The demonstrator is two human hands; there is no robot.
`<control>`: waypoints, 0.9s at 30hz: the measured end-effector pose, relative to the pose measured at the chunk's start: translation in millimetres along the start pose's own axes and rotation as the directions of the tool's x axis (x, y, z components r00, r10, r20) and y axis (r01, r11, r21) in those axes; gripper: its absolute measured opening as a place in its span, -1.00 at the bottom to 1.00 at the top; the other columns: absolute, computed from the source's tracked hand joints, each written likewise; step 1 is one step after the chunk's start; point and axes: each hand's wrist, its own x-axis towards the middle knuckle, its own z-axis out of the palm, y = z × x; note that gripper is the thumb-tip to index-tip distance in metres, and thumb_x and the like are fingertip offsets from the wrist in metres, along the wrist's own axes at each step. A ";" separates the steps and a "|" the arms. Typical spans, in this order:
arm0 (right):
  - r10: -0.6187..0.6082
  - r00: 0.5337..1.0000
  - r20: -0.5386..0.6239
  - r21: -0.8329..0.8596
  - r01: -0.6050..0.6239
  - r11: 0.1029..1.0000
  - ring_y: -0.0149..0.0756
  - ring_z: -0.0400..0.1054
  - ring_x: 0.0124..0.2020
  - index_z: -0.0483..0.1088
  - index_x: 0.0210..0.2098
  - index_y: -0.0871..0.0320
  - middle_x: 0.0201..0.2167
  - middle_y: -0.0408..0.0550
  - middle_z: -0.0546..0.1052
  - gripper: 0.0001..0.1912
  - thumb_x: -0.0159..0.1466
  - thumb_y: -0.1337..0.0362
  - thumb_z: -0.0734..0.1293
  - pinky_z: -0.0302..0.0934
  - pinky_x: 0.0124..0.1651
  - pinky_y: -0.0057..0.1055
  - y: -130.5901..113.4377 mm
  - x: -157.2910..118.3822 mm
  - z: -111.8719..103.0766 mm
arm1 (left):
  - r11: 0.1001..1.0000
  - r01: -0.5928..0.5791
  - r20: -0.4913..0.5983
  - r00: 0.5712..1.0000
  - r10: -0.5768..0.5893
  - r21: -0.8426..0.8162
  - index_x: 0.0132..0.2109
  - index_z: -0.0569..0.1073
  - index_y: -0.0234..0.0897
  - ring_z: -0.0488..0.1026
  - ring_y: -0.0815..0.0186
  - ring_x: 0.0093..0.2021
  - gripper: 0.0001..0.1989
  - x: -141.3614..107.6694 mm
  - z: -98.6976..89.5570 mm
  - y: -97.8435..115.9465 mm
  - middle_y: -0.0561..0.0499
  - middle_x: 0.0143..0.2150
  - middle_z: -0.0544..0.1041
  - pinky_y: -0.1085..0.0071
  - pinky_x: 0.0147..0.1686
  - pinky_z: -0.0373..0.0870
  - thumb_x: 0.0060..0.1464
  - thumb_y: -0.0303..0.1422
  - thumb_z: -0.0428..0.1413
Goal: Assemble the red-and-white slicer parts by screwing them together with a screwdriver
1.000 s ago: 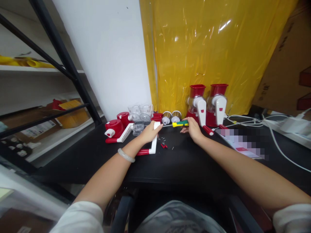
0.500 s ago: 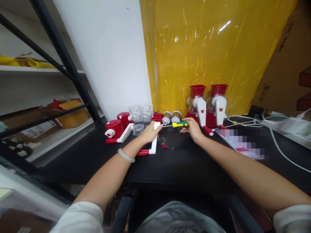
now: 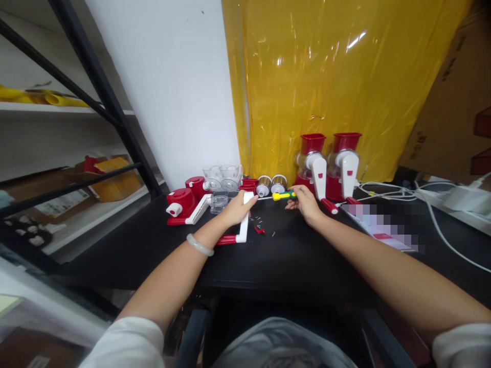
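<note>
My left hand (image 3: 239,208) is closed round the upper part of a white crank handle (image 3: 244,225) with a red grip, which hangs down toward the table. In my right hand (image 3: 304,203) is a green and yellow screwdriver (image 3: 284,195), held level with its shaft pointing left at the top of the crank handle. Whether the tip touches it is too small to tell. Below and between my hands, a small red part (image 3: 260,230) lies on the black table (image 3: 245,266) beside several small screws (image 3: 258,221).
Behind my hands stand clear plastic housings (image 3: 226,176) and metal drums (image 3: 278,184). Red bases (image 3: 181,203) are at the left. Two assembled red-and-white graters (image 3: 316,171) stand at the back right, near white cables (image 3: 387,190) and a flat screen-like panel (image 3: 378,230).
The screwdriver's handle has turned a little in my right hand, showing its yellow and green parts differently. My left hand and the crank handle have hardly moved.
</note>
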 end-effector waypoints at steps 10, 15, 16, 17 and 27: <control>-0.011 1.000 -0.013 0.011 0.012 1.000 -0.43 0.38 -0.68 0.26 -0.25 0.11 -0.70 -0.28 0.39 -0.68 0.20 0.00 0.28 0.18 -0.62 -0.55 -1.1 -0.7 1.1 | 1.000 0.005 0.006 1.000 -0.005 -0.011 -0.21 0.25 -0.22 0.51 0.11 -0.30 -0.52 -0.4 0.1 -0.4 -0.04 -0.42 0.52 0.26 -0.26 0.32 0.15 0.14 -0.09; -0.001 1.000 -0.005 0.016 0.001 1.000 -0.43 0.38 -0.68 0.25 -0.26 0.11 -0.70 -0.28 0.40 -0.65 0.18 -0.04 0.30 0.19 -0.61 -0.56 -1.5 -0.9 0.6 | 1.000 0.006 0.006 1.000 -0.006 -0.013 -0.21 0.25 -0.22 0.51 0.12 -0.32 -0.53 -0.6 -0.1 0.4 -0.02 -0.43 0.52 0.28 -0.28 0.31 0.15 0.13 -0.08; 0.000 1.000 -0.005 0.017 0.000 1.000 -0.43 0.38 -0.68 0.25 -0.26 0.11 -0.70 -0.28 0.40 -0.64 0.18 -0.04 0.30 0.19 -0.61 -0.56 -1.5 -0.8 0.5 | 1.000 0.006 0.009 1.000 -0.006 -0.016 -0.21 0.25 -0.22 0.51 0.13 -0.33 -0.52 -0.8 -0.2 0.8 -0.01 -0.43 0.51 0.28 -0.28 0.31 0.15 0.14 -0.09; 0.004 1.000 -0.006 0.020 -0.003 1.000 -0.43 0.38 -0.68 0.25 -0.26 0.11 -0.70 -0.28 0.40 -0.64 0.18 -0.05 0.31 0.19 -0.62 -0.56 -1.4 -0.8 0.3 | 1.000 0.007 0.011 1.000 -0.007 -0.018 -0.21 0.25 -0.22 0.50 0.13 -0.33 -0.52 -0.9 -0.4 1.1 -0.01 -0.44 0.51 0.28 -0.29 0.31 0.15 0.14 -0.09; 0.049 0.999 -0.010 0.033 -0.048 0.998 -0.43 0.32 -0.74 0.21 -0.33 0.09 -0.74 -0.29 0.35 -0.65 0.22 -0.06 0.30 0.14 -0.66 -0.56 -4.6 -2.0 3.3 | 0.997 0.013 -0.008 1.000 -0.013 -0.076 -0.22 0.24 -0.22 0.49 0.17 -0.39 -0.54 2.9 2.6 -2.3 0.01 -0.47 0.50 0.31 -0.32 0.30 0.16 0.12 -0.07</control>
